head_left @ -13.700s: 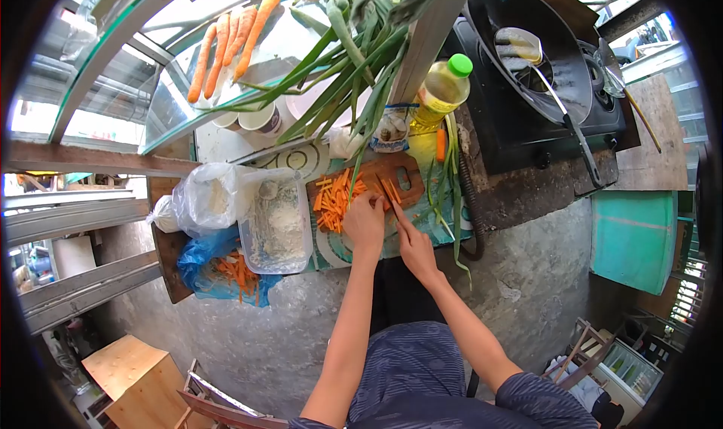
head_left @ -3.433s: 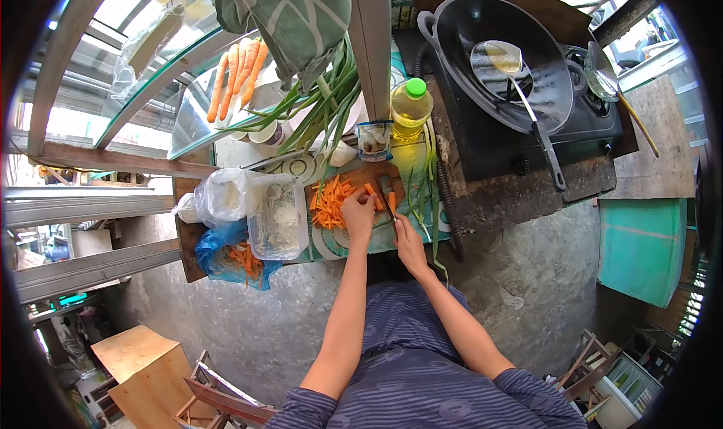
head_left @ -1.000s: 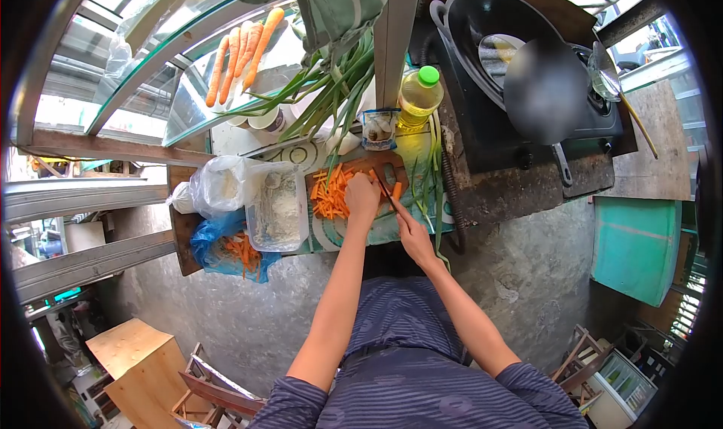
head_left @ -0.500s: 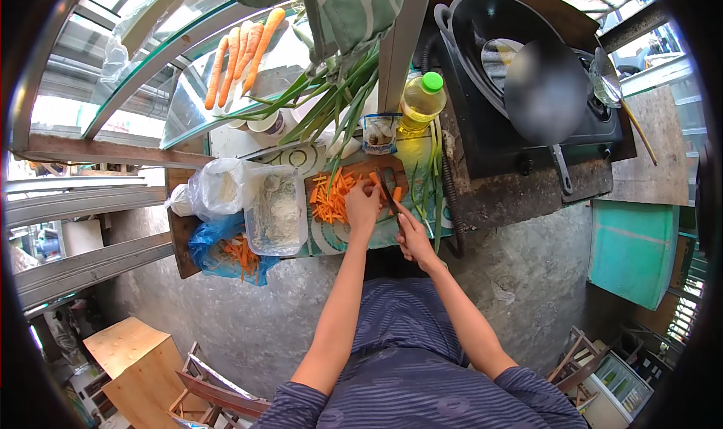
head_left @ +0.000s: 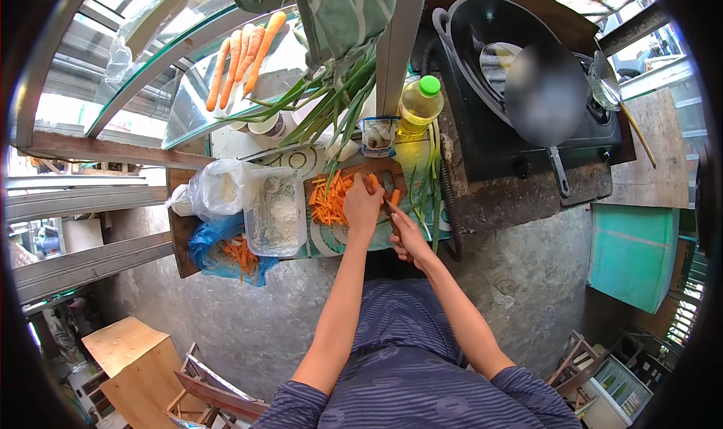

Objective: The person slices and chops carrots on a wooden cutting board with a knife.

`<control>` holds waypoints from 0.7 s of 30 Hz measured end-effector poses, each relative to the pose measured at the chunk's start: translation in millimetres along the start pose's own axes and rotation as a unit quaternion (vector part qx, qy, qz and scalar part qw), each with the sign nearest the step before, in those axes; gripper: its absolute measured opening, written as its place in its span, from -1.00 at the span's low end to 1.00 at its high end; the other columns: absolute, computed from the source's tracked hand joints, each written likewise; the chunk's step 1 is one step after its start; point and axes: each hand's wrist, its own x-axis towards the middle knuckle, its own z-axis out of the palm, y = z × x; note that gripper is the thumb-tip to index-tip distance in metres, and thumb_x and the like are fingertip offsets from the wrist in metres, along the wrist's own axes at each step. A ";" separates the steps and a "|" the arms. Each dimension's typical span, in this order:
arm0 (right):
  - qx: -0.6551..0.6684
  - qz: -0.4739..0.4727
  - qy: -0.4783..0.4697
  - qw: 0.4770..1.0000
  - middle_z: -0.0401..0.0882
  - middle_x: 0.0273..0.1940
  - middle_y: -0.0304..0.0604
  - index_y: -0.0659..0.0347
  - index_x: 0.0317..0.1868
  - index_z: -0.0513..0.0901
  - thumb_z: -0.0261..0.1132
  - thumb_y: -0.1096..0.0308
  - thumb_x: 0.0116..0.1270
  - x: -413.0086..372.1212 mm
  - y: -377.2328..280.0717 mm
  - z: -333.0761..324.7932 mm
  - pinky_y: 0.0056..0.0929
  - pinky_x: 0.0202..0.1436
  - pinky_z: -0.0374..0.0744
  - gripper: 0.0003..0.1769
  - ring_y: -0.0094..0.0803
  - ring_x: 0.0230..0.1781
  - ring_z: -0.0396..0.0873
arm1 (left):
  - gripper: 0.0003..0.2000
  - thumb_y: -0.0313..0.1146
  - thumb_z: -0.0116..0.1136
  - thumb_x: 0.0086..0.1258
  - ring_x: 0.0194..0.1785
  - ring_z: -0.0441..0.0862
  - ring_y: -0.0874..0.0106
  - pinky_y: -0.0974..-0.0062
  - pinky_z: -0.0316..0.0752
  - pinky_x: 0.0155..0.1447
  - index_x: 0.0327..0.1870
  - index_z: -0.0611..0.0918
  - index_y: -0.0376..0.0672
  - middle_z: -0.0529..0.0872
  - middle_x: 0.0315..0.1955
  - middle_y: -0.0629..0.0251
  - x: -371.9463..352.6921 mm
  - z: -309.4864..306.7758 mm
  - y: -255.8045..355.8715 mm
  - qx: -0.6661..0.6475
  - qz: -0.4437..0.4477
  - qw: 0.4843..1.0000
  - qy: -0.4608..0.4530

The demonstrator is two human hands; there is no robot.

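On a wooden cutting board [head_left: 388, 165], my left hand [head_left: 363, 205] is closed, its fingertips pinching a piece of carrot [head_left: 373, 181]. My right hand [head_left: 410, 241] wraps around the handle of a knife [head_left: 388, 184], whose dark blade points away from me just right of the left fingers. Cut carrot sticks [head_left: 327, 202] lie heaped on the board's left side. Another short carrot chunk [head_left: 395, 196] rests right of the blade. My left fingers partly hide the carrot they hold.
Left of the board stand a plastic tub of white powder [head_left: 280, 211] and a blue bag with carrot peelings [head_left: 239, 257]. Behind are green onions [head_left: 331, 109], a small packet [head_left: 379, 137] and an oil bottle [head_left: 422, 105]. Whole carrots [head_left: 245, 56] lie on glass. A wok [head_left: 474, 45] sits on the stove.
The knife and my right hand have shifted slightly down and right. My left hand stays almost in place, its fingers still bent over the carrot.
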 end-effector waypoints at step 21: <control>-0.194 -0.139 0.111 0.965 0.44 -0.47 -0.20 -0.08 0.43 0.35 -0.06 0.09 0.56 19.5 20.7 1.5 -0.45 -0.29 0.46 -0.52 -0.49 -0.51 0.40 | -0.76 -0.27 0.27 0.30 -0.57 0.66 0.42 0.48 0.50 -0.46 -0.26 0.68 -0.32 0.73 -0.52 0.22 2.3 4.3 -25.8 0.036 0.007 0.999 0.012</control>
